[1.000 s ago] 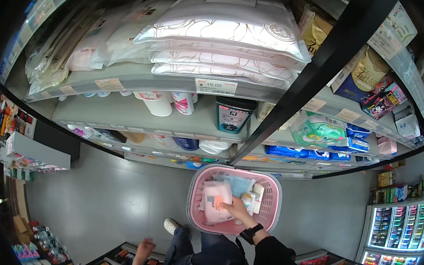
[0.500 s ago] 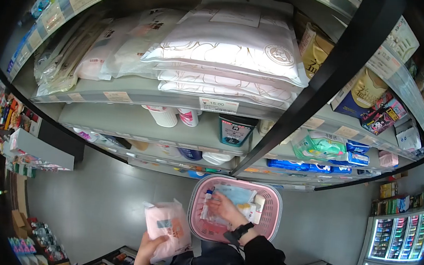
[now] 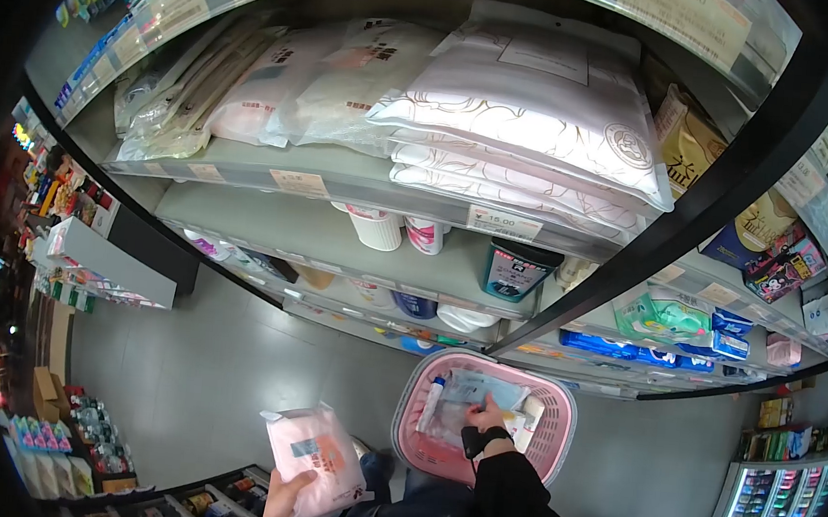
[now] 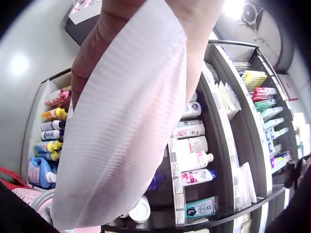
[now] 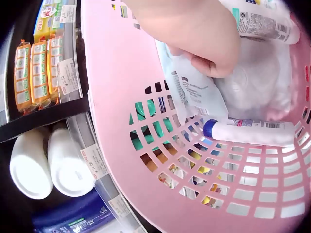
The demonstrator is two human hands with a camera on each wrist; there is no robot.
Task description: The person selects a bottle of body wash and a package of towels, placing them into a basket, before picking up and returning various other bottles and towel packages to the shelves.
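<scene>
My left hand [image 3: 286, 503] grips the lower left edge of a soft pink packet [image 3: 313, 460] in frosted plastic wrap. This packet [image 4: 121, 121] fills much of the left wrist view and covers part of the fingers. Inside a pink plastic basket [image 3: 563, 445], my right hand [image 3: 486, 417] is at a light-blue flat packet [image 3: 474, 388], fingers curled. In the right wrist view the hand [image 5: 194, 34] overlaps that packet [image 5: 194, 92]; I cannot tell whether it pinches it. A white bottle with a blue cap [image 5: 252, 132] and a white tube [image 5: 267, 30] lie beside it.
A shelf unit rises in front, with stacked white bags [image 3: 543, 103] above a price-tagged edge [image 3: 504, 224]. Bottles and a dark green box [image 3: 515, 271] stand lower. A black post [image 3: 669, 225] crosses diagonally. Grey floor [image 3: 210, 379] surrounds the basket; a lit cooler [image 3: 773, 510] is right.
The right hand lifted the pink packet from the basket and the left hand took it, holding it left of the basket. The right hand has since moved right inside the basket; the view has shifted left.
</scene>
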